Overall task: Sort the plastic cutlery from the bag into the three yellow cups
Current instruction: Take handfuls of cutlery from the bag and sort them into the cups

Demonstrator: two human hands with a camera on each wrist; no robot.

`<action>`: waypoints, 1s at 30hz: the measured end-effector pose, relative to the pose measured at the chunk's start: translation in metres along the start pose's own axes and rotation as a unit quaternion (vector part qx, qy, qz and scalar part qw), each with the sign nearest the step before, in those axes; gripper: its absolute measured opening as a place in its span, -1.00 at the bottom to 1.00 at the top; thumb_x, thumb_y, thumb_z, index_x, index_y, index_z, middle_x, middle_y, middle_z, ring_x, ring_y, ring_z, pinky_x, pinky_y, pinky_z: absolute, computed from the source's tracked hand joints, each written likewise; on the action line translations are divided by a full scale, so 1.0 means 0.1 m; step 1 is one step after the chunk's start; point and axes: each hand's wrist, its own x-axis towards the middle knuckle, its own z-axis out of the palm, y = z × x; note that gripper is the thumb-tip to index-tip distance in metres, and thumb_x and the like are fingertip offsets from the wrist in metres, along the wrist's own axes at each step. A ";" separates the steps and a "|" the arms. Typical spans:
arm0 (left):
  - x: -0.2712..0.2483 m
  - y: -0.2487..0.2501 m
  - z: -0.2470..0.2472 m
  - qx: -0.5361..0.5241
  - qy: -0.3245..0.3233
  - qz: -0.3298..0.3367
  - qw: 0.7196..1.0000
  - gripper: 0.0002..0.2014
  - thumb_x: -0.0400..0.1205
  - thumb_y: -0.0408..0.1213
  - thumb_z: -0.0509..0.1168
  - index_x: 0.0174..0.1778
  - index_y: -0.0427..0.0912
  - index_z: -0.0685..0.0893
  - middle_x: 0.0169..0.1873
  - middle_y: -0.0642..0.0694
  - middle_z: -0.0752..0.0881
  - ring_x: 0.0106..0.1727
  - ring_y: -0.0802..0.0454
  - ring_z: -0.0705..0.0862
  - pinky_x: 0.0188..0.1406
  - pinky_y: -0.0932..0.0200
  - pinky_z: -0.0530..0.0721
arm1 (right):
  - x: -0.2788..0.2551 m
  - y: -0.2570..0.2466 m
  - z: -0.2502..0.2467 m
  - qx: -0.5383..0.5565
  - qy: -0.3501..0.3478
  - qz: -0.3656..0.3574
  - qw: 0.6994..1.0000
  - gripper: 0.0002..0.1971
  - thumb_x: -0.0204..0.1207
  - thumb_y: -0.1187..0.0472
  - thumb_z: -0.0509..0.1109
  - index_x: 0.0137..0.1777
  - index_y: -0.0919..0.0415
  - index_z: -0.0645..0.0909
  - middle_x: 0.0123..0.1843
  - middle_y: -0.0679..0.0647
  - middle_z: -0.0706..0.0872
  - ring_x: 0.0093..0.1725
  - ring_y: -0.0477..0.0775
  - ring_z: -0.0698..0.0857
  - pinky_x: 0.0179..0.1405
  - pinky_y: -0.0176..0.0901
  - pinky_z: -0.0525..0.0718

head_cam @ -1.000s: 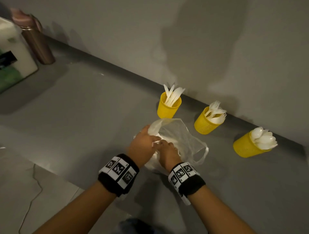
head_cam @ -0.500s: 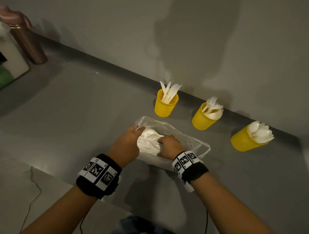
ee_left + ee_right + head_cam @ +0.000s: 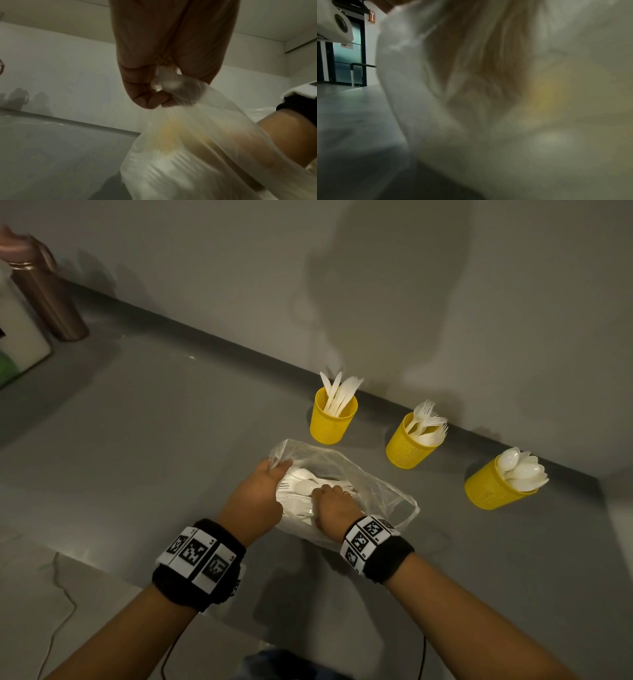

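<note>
A clear plastic bag (image 3: 373, 484) lies on the grey counter with white plastic cutlery (image 3: 301, 486) showing in its open mouth. My left hand (image 3: 279, 469) pinches the bag's left rim; the left wrist view shows its fingers (image 3: 150, 100) curled round bunched plastic of the bag (image 3: 185, 155). My right hand (image 3: 323, 494) is inside the bag, fingers curled down onto the cutlery; which piece is hidden. Three yellow cups stand behind: knives (image 3: 332, 424), forks (image 3: 409, 448), spoons (image 3: 493, 489). The right wrist view is blurred by the bag (image 3: 488, 121).
The wall runs close behind the cups. A copper bottle (image 3: 51, 299) and a white box (image 3: 20, 337) stand at the far left. A step in the counter's edge (image 3: 102, 566) and a thin cable (image 3: 58, 631) lie near my left forearm.
My left hand has drawn the bag's rim to the left, opening the mouth and baring the cutlery. The bag has sunk flatter, and my right hand has gone deeper into it.
</note>
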 end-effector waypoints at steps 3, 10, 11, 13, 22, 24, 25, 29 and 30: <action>0.01 0.00 0.01 0.003 -0.005 0.002 1.000 -0.26 0.43 -0.55 0.21 0.55 0.00 0.27 0.52 -0.17 0.24 0.36 -0.17 0.51 0.25 0.17 0.49 | -0.02 0.03 -0.03 0.013 -0.003 -0.005 1.000 -0.63 0.62 0.29 0.08 0.41 0.33 0.33 0.34 0.34 0.52 0.35 0.33 0.47 0.35 0.20 0.40; 0.11 -0.05 0.01 0.038 -0.007 0.004 0.999 -0.26 0.43 -0.48 0.23 0.53 0.08 0.29 0.51 -0.17 0.20 0.10 -0.24 0.64 0.05 0.13 0.59 | -0.02 0.03 0.03 0.044 -0.041 0.017 0.998 -0.62 0.63 0.31 0.06 0.44 0.37 0.31 0.41 0.40 0.47 0.42 0.44 0.41 0.44 0.28 0.34; 0.11 -0.07 -0.01 0.045 -0.006 -0.008 0.999 -0.27 0.44 -0.49 0.21 0.54 0.07 0.28 0.52 -0.15 0.20 0.13 -0.26 0.63 0.09 0.10 0.59 | -0.01 0.01 0.03 0.046 -0.039 0.011 0.998 -0.62 0.63 0.32 0.06 0.44 0.37 0.31 0.41 0.37 0.46 0.42 0.42 0.42 0.43 0.26 0.34; 0.09 -0.14 -0.06 0.043 0.009 -0.024 0.999 -0.29 0.44 -0.49 0.20 0.53 0.06 0.28 0.53 -0.13 0.21 0.19 -0.27 0.61 0.16 0.05 0.59 | 0.04 -0.03 0.03 0.048 -0.024 -0.010 0.999 -0.63 0.63 0.33 0.06 0.42 0.36 0.32 0.41 0.34 0.48 0.39 0.37 0.46 0.39 0.21 0.38; -0.46 -0.73 -0.49 0.020 0.137 -0.107 0.985 -0.24 0.43 -0.46 0.26 0.57 -0.04 0.22 0.51 -0.20 0.25 0.28 -0.32 0.56 0.21 -0.03 0.56 | 0.33 -0.67 -0.42 0.251 -0.034 -0.094 0.963 -0.77 0.59 0.19 0.10 -0.01 0.21 0.58 -0.05 0.16 0.68 -0.02 0.18 0.63 -0.08 -0.09 0.48; -0.57 -0.84 -0.59 0.012 0.160 -0.123 0.979 -0.23 0.43 -0.45 0.28 0.57 -0.01 0.21 0.50 -0.21 0.26 0.23 -0.34 0.58 0.16 -0.02 0.58 | 0.34 -0.79 -0.50 0.261 -0.016 -0.138 0.955 -0.77 0.60 0.16 0.06 -0.14 0.14 0.54 -0.18 0.05 0.63 -0.16 0.05 0.57 -0.13 -0.10 0.44; -0.62 -0.88 -0.63 0.005 0.169 -0.131 0.977 -0.23 0.43 -0.44 0.29 0.57 0.00 0.21 0.49 -0.22 0.26 0.21 -0.34 0.59 0.14 -0.01 0.58 | 0.35 -0.84 -0.55 0.242 -0.016 -0.170 0.955 -0.81 0.60 0.21 0.08 -0.08 0.15 0.53 -0.16 0.03 0.61 -0.16 0.03 0.54 -0.10 -0.11 0.43; -0.73 -0.93 -0.74 -0.018 0.196 -0.147 0.969 -0.25 0.42 -0.42 0.31 0.55 0.02 0.26 0.46 -0.22 0.29 0.17 -0.32 0.60 0.14 0.02 0.56 | 0.40 -0.93 -0.64 0.195 0.013 -0.224 0.955 -0.79 0.50 0.39 0.21 0.13 0.26 0.42 0.03 0.22 0.67 -0.06 0.13 0.61 -0.08 -0.12 0.50; -0.74 -0.93 -0.75 -0.025 0.204 -0.146 0.968 -0.25 0.41 -0.42 0.32 0.54 0.03 0.28 0.44 -0.21 0.30 0.15 -0.32 0.61 0.13 0.03 0.56 | 0.42 -0.94 -0.63 0.191 0.033 -0.241 0.951 -0.82 0.49 0.38 0.24 0.08 0.26 0.42 0.02 0.25 0.67 -0.05 0.19 0.63 -0.07 -0.07 0.55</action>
